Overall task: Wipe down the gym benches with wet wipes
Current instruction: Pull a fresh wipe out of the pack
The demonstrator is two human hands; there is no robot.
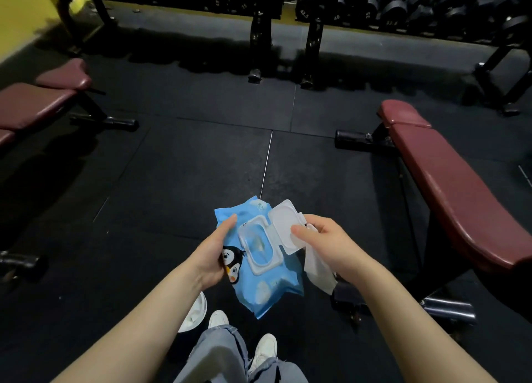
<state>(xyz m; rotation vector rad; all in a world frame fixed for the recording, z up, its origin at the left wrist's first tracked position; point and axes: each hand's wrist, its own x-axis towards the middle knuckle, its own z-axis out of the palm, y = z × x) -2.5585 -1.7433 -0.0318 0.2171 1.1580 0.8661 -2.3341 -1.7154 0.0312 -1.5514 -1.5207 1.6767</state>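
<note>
My left hand gripped the blue wipes pack at lower centre of the frame, fingers curled around its left edge, thumb on top. The pack's flip lid stood open. My right hand pinched the lid's outer edge with the thumb and held a white wipe that hung down below the palm; the fingers under the lid were hidden. One maroon bench ran along the right of the frame, another bench sat at upper left. The dumbbell rack spanned the top edge.
</note>
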